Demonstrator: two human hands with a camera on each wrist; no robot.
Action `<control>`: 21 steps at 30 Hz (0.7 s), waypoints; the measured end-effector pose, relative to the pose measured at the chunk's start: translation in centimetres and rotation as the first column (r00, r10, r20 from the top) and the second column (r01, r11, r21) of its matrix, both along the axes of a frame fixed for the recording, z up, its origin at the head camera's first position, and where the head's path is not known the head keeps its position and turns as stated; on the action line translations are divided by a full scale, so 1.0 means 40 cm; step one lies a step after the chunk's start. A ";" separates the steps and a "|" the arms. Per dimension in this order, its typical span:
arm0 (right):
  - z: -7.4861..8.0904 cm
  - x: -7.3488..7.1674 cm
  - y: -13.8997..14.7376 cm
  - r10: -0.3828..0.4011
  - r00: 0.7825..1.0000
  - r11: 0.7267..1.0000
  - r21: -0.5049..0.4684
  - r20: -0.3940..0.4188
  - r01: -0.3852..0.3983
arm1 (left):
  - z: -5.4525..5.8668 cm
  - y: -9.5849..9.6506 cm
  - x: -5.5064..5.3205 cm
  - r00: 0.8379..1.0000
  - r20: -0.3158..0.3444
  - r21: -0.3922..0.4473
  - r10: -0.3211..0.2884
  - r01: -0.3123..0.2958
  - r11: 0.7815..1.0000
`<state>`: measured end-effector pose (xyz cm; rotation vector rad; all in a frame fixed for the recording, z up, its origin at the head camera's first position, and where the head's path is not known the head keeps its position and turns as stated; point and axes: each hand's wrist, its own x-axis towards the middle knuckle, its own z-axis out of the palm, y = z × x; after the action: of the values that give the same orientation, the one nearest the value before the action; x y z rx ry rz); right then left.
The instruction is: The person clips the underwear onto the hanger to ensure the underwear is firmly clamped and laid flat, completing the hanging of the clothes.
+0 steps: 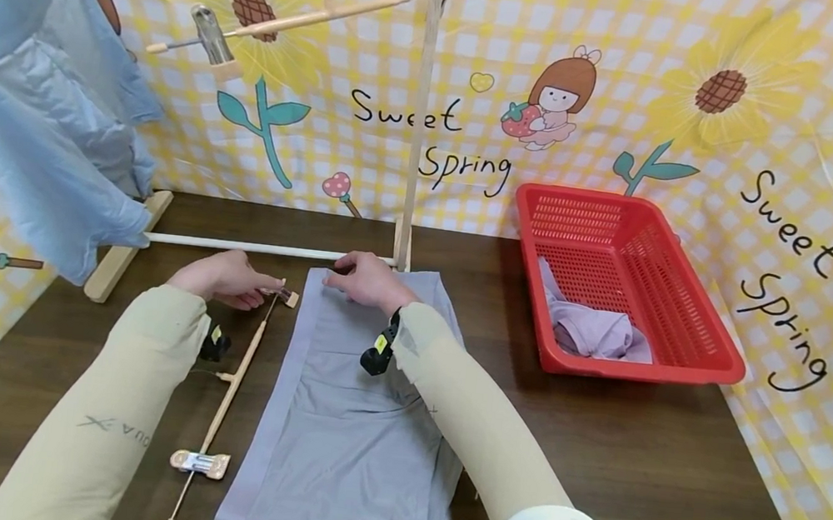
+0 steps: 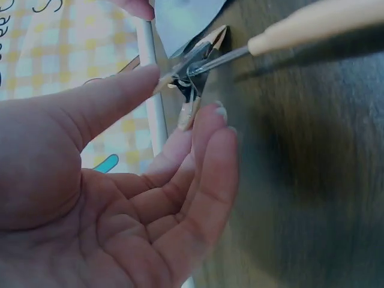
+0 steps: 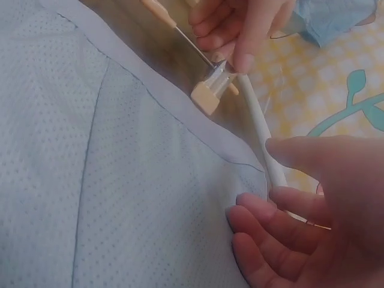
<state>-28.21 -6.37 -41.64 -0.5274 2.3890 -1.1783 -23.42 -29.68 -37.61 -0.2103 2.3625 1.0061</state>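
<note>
My left hand [image 1: 225, 277] pinches the handles of a metal clip [image 1: 289, 298] between thumb and fingers. That clip [image 3: 207, 99], with pale padded tips, sits at the far end of a wooden clip hanger [image 1: 248, 351] lying on the table. Grey-lilac shorts [image 1: 362, 431] lie folded to its right, waistband along the left side. At the waistband's far corner is my right hand [image 1: 369, 281], its fingers [image 3: 264, 258] loosely bent against the cloth edge and the thumb apart. Another clip [image 1: 199, 463] sits near the hanger's other end.
A red basket [image 1: 647, 371] with lilac cloth [image 1: 598, 332] stands at the right. Behind the hands, a rack with a white bottom bar [image 1: 267, 249] and a wooden post [image 1: 419, 126] carries light blue shorts [image 1: 49, 91] and another clip hanger [image 1: 327, 15].
</note>
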 end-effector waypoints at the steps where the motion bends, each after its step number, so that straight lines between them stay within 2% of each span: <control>1: -0.001 0.000 -0.002 0.000 1.000 1.000 0.003 -0.013 0.000 | -0.002 -0.001 0.000 1.000 0.003 -0.005 -0.001 0.001 1.000; 4: 0.001 0.000 -0.012 -0.017 0.997 1.000 0.022 -0.074 0.019 | -0.010 -0.006 -0.002 1.000 0.007 -0.030 -0.008 0.009 1.000; 7: 0.001 -0.001 -0.033 -0.035 0.984 0.997 0.059 -0.177 0.046 | -0.012 -0.009 -0.001 1.000 0.017 -0.056 -0.022 0.023 0.998; 11: 0.003 0.001 -0.064 -0.008 0.963 0.984 0.168 -0.271 0.055 | -0.014 -0.014 0.004 0.999 0.025 -0.013 -0.023 0.024 1.000; 17: 0.005 0.012 -0.087 0.093 0.934 0.935 0.352 -0.344 0.037 | -0.021 -0.017 0.004 0.997 -0.074 0.030 0.018 -0.015 0.999; 19: 0.000 0.013 -0.088 0.102 0.927 0.925 0.377 -0.361 0.044 | -0.022 -0.015 0.003 0.994 -0.110 0.038 0.022 -0.018 0.999; 21: -0.006 0.014 -0.086 0.088 0.927 0.926 0.372 -0.365 0.059 | -0.024 -0.012 0.003 0.991 -0.133 0.050 0.024 -0.017 0.999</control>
<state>-27.64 -9.81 -41.88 -0.6870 2.8373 -0.6151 -23.31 -30.17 -38.56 -0.1534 2.4575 1.1179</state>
